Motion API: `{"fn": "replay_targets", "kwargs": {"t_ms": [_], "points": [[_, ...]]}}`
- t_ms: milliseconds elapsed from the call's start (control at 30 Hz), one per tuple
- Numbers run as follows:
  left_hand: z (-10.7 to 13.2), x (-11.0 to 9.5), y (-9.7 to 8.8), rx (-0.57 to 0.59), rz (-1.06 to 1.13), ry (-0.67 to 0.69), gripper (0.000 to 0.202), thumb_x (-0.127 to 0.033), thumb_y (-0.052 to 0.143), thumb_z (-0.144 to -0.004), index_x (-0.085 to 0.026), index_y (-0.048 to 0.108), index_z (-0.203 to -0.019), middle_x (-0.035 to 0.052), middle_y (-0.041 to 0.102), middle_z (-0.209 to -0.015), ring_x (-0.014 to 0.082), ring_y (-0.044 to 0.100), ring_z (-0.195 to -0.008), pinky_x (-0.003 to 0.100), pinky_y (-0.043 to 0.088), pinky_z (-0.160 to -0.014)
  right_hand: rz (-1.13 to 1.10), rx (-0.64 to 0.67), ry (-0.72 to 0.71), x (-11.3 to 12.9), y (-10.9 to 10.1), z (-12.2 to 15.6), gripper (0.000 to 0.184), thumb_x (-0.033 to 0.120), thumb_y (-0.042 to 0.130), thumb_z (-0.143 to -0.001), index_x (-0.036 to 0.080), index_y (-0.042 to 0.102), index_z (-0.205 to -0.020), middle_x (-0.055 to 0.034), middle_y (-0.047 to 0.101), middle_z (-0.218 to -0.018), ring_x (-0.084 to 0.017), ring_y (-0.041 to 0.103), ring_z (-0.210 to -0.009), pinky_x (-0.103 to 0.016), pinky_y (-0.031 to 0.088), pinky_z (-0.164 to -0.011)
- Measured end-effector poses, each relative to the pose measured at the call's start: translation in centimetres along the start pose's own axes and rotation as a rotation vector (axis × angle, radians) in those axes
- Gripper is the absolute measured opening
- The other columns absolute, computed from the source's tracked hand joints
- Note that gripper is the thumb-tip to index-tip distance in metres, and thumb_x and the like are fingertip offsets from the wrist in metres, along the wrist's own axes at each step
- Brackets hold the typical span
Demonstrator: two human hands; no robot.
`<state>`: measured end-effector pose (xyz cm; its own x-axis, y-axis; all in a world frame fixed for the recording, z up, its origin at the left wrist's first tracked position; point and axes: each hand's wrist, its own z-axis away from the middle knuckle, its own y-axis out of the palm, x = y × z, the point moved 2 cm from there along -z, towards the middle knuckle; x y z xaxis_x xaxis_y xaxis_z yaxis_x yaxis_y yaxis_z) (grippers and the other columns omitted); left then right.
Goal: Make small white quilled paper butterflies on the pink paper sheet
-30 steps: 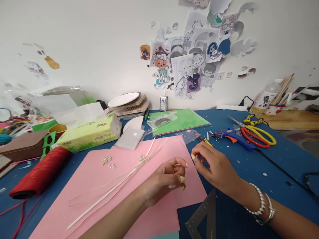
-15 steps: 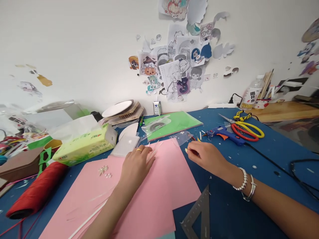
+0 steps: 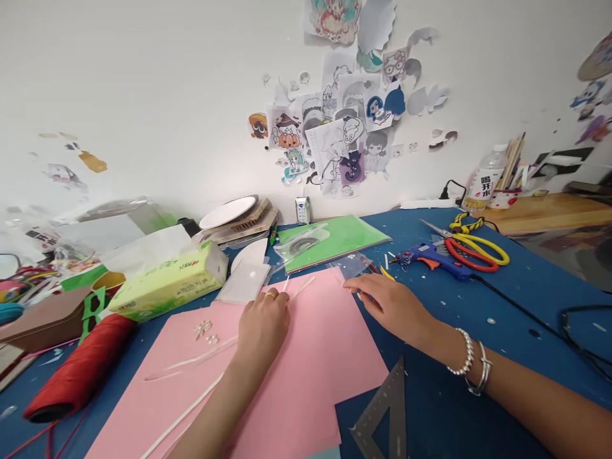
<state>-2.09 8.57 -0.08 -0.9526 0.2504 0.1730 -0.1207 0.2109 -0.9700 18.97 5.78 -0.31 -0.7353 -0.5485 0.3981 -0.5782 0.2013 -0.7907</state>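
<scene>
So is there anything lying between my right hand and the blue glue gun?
Nothing large. Between the right hand and the glue gun there is only bare blue table with a few small yellow slivers and specks. The scissors lie beyond the gun.

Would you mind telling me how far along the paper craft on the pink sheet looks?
Done: two small white paper pieces lie finished on the pink paper sheet. In hand: the left hand presses on thin white paper strips at the sheet's top edge, while the right hand rests at its corner. Left: long strips lie unused, and the blue glue gun lies untouched.
</scene>
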Motion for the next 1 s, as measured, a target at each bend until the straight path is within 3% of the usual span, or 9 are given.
{"fn": "replay_targets", "kwargs": {"t_ms": [267, 567, 800, 933, 1000], "points": [[0.38, -0.05, -0.18, -0.057, -0.014, 0.007, 0.029, -0.008, 0.034, -0.077, -0.016, 0.059, -0.091, 0.0087, 0.059, -0.09, 0.0228, 0.057, -0.079, 0.031, 0.041, -0.061, -0.008, 0.016, 0.025, 0.2, 0.1, 0.34, 0.02, 0.012, 0.041, -0.08, 0.02, 0.056, -0.091, -0.002, 0.063, -0.084, -0.015, 0.057, -0.076, -0.028, 0.045, -0.066], [0.53, -0.03, -0.26, -0.06, -0.024, -0.007, 0.028, -0.008, 0.032, -0.079, -0.018, 0.056, -0.091, 0.0076, 0.057, -0.089, 0.0176, 0.057, -0.067, 0.024, 0.038, -0.048, -0.002, 0.023, 0.002, 0.41, 0.1, 0.22, 0.021, 0.004, 0.04, -0.075, 0.019, 0.055, -0.077, -0.0022, 0.058, -0.081, -0.014, 0.054, -0.078, -0.027, 0.043, -0.068], [0.65, 0.1, -0.5, -0.086, -0.053, -0.003, 0.028, -0.008, 0.032, -0.08, -0.017, 0.058, -0.083, 0.0069, 0.056, -0.085, 0.0186, 0.056, -0.064, 0.026, 0.037, -0.048, -0.013, 0.04, 0.038, 0.57, 0.35, 0.44, 0.021, 0.013, 0.038, -0.082, 0.019, 0.054, -0.095, -0.0036, 0.062, -0.086, -0.016, 0.058, -0.081, -0.029, 0.045, -0.068], [0.74, -0.22, -0.72, -0.101, -0.063, 0.004, 0.029, -0.006, 0.033, -0.078, -0.017, 0.06, -0.078, 0.0064, 0.056, -0.086, 0.0173, 0.056, -0.059, 0.025, 0.036, -0.046, -0.017, 0.061, 0.063, 0.48, 0.59, 0.58, 0.033, 0.011, 0.033, -0.083, 0.02, 0.045, -0.112, -0.0012, 0.061, -0.075, -0.013, 0.058, -0.062, -0.023, 0.043, -0.052], [0.81, -0.45, -0.87, -0.105, -0.065, 0.014, 0.031, -0.002, 0.034, -0.075, -0.017, 0.061, -0.079, 0.0067, 0.057, -0.089, 0.0176, 0.057, -0.06, 0.025, 0.037, -0.047, -0.022, 0.049, 0.079, 0.43, 0.54, 0.57, 0.037, 0.01, 0.03, -0.083, 0.019, 0.039, -0.118, -0.0019, 0.06, -0.079, -0.011, 0.056, -0.057, -0.021, 0.041, -0.05]]}}
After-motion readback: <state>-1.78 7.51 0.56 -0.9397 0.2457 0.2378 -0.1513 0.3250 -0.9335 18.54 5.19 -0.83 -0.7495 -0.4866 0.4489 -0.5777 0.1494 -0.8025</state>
